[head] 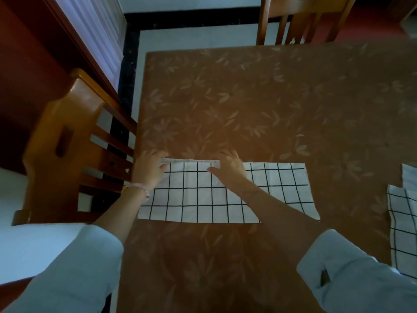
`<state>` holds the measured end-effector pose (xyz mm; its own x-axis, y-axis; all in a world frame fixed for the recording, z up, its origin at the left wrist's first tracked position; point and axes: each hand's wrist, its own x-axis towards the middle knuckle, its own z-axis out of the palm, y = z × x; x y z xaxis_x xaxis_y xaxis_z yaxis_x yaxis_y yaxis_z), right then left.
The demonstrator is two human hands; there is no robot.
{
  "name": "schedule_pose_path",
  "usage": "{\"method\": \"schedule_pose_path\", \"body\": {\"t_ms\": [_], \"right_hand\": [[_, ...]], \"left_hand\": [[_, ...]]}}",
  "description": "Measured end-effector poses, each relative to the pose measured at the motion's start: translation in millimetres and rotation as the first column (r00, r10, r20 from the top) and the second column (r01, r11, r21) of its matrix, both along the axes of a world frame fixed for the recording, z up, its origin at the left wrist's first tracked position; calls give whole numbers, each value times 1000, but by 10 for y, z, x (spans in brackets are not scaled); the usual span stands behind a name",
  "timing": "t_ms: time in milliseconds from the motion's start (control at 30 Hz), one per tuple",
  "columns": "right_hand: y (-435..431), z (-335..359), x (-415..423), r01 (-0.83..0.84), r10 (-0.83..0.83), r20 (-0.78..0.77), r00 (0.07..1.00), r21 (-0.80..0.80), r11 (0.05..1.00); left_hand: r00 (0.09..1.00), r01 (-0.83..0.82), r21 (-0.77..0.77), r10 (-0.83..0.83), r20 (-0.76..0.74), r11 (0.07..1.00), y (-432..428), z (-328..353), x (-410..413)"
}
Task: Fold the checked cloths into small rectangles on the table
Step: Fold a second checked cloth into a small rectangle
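A white cloth with a black check point(279, 188) lies as a long flat band across the near left part of the table point(248, 98). My left hand point(149, 168) rests on its far left corner, fingers over the far edge. My right hand point(228, 168) lies on the far edge near the middle, fingers curled over the hem and thumb pointing left. Both hands pinch or press that far edge, which looks slightly lifted between them. More checked cloth point(404, 224) lies at the table's right edge, cut off by the frame.
The table carries a brown cloth with a leaf pattern. A wooden chair point(67, 141) stands close against the table's left side, another chair point(300, 21) at the far end. Pale floor tiles with a dark border show beyond.
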<state>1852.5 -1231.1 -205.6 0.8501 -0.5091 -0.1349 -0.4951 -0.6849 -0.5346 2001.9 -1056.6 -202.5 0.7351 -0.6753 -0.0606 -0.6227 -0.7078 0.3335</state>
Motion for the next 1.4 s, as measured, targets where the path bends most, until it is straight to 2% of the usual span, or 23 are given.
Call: {"method": "schedule_pose_path", "body": {"t_ms": [233,433,633,1133,1400], "right_hand": [[-72,-90,110,8,-7,-41,999,24,1000],[-80,-131,108,-21,21,-84,996,-6,1000],[-57,-165,91,35,-35,-22,999,-13,999],[-154,-119,109,68,-77,-148,986,-69,995],[-175,-109,109,47,-59,-149,987,-84,995]], "left_hand": [[999,41,-37,-41,5,998,64,-95,75],[999,-39,-11,39,-14,999,83,-140,57],[996,-94,10,94,-7,996,130,-148,54],[980,-175,-200,151,-132,964,84,-183,109],[976,-211,-173,198,-85,962,37,-205,119]]}}
